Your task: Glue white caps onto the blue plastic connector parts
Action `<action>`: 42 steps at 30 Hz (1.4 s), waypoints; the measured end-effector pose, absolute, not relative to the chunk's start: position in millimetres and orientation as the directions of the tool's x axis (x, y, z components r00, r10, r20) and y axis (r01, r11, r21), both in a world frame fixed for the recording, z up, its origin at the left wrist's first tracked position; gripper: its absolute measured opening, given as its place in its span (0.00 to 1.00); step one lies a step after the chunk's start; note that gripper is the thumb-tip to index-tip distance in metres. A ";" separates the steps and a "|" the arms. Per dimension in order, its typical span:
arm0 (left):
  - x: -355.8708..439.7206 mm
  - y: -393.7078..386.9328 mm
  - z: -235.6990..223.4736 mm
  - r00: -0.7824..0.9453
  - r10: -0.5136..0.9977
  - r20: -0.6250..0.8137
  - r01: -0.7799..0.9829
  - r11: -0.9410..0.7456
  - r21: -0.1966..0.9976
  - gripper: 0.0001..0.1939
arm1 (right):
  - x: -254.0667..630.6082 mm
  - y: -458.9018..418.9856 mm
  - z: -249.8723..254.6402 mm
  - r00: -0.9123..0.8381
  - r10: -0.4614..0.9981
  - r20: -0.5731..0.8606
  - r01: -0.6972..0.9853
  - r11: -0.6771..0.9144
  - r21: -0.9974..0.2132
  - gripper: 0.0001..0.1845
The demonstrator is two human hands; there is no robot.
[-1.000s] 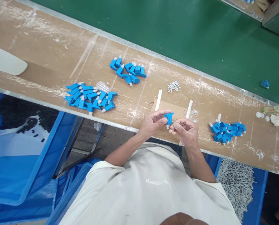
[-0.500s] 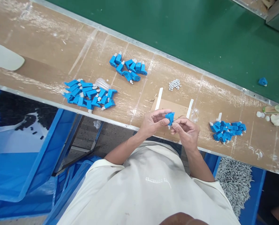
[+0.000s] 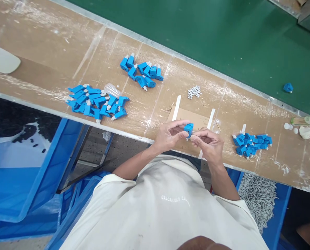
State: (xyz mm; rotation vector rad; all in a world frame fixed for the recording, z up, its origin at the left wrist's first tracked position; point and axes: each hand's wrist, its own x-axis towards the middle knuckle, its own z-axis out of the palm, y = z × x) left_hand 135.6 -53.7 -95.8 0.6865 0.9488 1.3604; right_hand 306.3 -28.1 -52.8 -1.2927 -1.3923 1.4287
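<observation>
My left hand [image 3: 167, 137] is closed around a small blue plastic part [image 3: 189, 128] with a pale tip at its lower end, held just above the table's near edge. My right hand [image 3: 208, 140] is pinched against the right side of that part. Whatever its fingertips grip is too small and covered to make out. Beneath and beyond the hands lies a brown board [image 3: 191, 116] between two white strips. Behind it sits a little heap of small grey pieces [image 3: 194, 92].
Similar blue parts with pale ends lie in a left pile [image 3: 92, 100], a back group [image 3: 141, 71] and a right pile [image 3: 252, 144]. A clear plastic cup [image 3: 112, 90] touches the left pile. A toothpick container [image 3: 307, 120] stands right. Blue bins [image 3: 44, 180] flank me below the table.
Both hands stay at the blue part, which has turned slightly between the fingers. A lone blue part on the green surface has shifted a little to the left. The view has moved slightly.
</observation>
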 end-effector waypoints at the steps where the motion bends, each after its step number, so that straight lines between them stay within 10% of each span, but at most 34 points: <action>1: 135.2 -53.8 -95.4 -0.027 0.987 -0.161 -0.494 0.127 0.860 0.24 | 306.7 -26.2 -53.7 -0.209 0.959 -0.191 0.102 -0.173 -0.980 0.20; 28: 132.1 -58.1 -83.2 0.188 0.971 -0.145 -0.451 0.217 0.866 0.29 | 311.2 -21.9 -56.5 -0.350 0.832 -0.430 -0.003 -0.460 -0.888 0.26; 36: 38.3 15.5 -82.8 -0.436 0.892 0.117 0.223 -0.019 0.975 0.22 | 345.0 -15.6 -40.1 -0.310 0.887 -0.342 -0.016 -0.365 -0.931 0.21; 42: 9.0 23.9 -91.9 -0.506 0.833 0.225 0.456 0.037 0.889 0.25 | 375.3 -20.8 -35.0 -0.193 0.925 -0.329 0.115 -0.311 -0.943 0.27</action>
